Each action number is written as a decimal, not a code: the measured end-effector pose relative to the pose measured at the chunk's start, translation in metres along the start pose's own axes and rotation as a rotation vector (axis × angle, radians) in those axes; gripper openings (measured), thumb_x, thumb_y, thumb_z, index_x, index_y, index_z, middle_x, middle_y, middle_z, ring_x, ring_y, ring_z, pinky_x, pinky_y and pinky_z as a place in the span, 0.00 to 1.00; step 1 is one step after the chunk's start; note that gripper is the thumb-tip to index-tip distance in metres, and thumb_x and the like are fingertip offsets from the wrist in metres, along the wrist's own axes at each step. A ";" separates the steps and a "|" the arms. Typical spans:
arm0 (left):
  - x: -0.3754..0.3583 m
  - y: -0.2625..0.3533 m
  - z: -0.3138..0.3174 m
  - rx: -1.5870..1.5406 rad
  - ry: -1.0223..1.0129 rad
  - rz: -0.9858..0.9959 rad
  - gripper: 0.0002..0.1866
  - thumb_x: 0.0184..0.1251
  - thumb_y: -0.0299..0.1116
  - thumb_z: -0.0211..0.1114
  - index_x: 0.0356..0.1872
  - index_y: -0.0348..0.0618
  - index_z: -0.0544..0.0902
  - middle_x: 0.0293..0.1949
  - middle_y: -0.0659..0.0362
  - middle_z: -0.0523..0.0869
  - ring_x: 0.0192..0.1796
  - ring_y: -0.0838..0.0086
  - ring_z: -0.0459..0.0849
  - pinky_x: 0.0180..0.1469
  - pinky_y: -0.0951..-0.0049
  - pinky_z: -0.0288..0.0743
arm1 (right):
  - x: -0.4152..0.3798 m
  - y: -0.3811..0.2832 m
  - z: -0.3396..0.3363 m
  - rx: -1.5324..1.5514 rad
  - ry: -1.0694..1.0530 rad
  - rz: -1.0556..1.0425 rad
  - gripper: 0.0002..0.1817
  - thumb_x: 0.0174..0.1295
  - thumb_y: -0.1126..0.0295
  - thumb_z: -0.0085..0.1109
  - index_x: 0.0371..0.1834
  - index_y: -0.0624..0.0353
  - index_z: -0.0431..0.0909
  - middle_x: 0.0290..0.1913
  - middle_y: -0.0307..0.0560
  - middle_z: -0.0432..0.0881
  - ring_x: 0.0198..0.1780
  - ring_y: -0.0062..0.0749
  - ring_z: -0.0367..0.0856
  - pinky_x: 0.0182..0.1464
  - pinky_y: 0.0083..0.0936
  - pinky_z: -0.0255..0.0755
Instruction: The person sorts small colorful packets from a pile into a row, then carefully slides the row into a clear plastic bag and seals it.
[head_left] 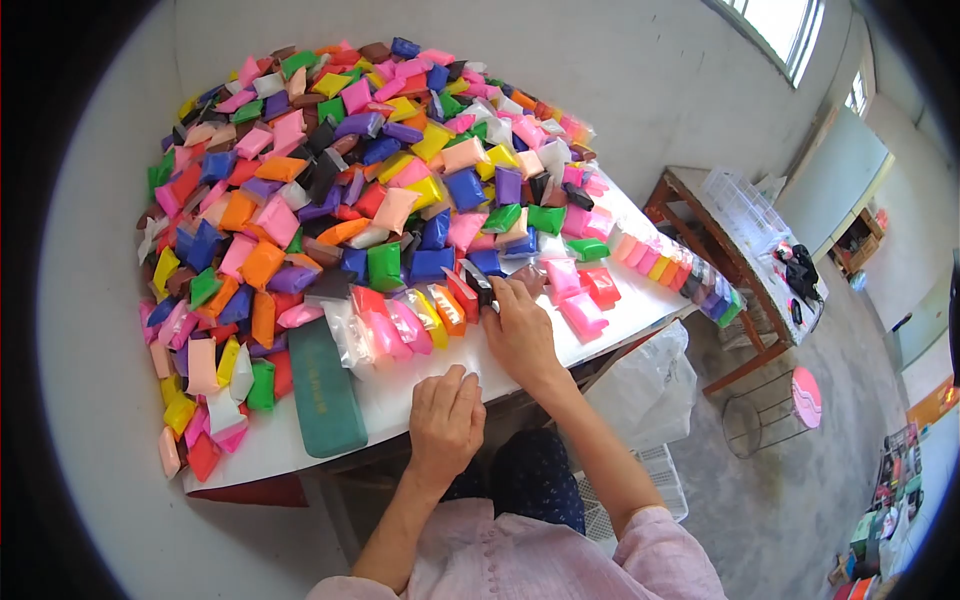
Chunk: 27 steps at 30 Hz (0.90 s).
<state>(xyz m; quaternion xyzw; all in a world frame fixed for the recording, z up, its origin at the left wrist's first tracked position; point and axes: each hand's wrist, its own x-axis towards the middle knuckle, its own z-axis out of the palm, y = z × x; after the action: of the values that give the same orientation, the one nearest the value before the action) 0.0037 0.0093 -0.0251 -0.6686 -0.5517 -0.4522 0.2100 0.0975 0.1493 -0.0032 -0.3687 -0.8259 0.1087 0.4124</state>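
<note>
To the right of the long green box [325,390] on the white worktop [392,400], the right hand [522,335] reaches a glossy black plastic packet [476,284], its grip unclear. The left hand [446,420], fingers together, is nearer the box.

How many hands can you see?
2: the left hand by the table's near edge, and the right hand farther forward, at a black packet. Neither is hidden.
</note>
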 end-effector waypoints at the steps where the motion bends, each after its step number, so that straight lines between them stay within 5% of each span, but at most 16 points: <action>1: 0.000 0.000 0.000 -0.004 -0.009 -0.002 0.13 0.57 0.22 0.66 0.44 0.30 0.81 0.47 0.46 0.81 0.42 0.55 0.79 0.46 0.58 0.74 | 0.002 -0.002 -0.001 -0.027 -0.024 0.015 0.23 0.60 0.72 0.61 0.60 0.66 0.74 0.51 0.58 0.80 0.45 0.55 0.83 0.46 0.44 0.77; 17: 0.009 0.003 -0.018 -0.183 -0.013 -0.088 0.15 0.56 0.20 0.67 0.46 0.32 0.82 0.49 0.48 0.82 0.45 0.55 0.80 0.49 0.58 0.74 | 0.001 -0.004 -0.001 -0.107 0.017 -0.020 0.20 0.58 0.72 0.60 0.54 0.63 0.72 0.43 0.55 0.78 0.40 0.53 0.84 0.40 0.43 0.78; 27: 0.107 0.011 -0.005 0.019 0.149 -0.221 0.22 0.63 0.22 0.58 0.60 0.33 0.77 0.52 0.47 0.82 0.54 0.50 0.79 0.61 0.52 0.70 | 0.001 -0.003 0.003 -0.127 0.014 -0.043 0.22 0.55 0.73 0.61 0.55 0.61 0.71 0.43 0.54 0.78 0.41 0.52 0.84 0.39 0.42 0.78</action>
<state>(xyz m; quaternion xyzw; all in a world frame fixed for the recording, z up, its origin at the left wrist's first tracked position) 0.0098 0.0607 0.0695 -0.5663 -0.6091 -0.5158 0.2055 0.0933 0.1483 -0.0035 -0.3771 -0.8359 0.0447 0.3962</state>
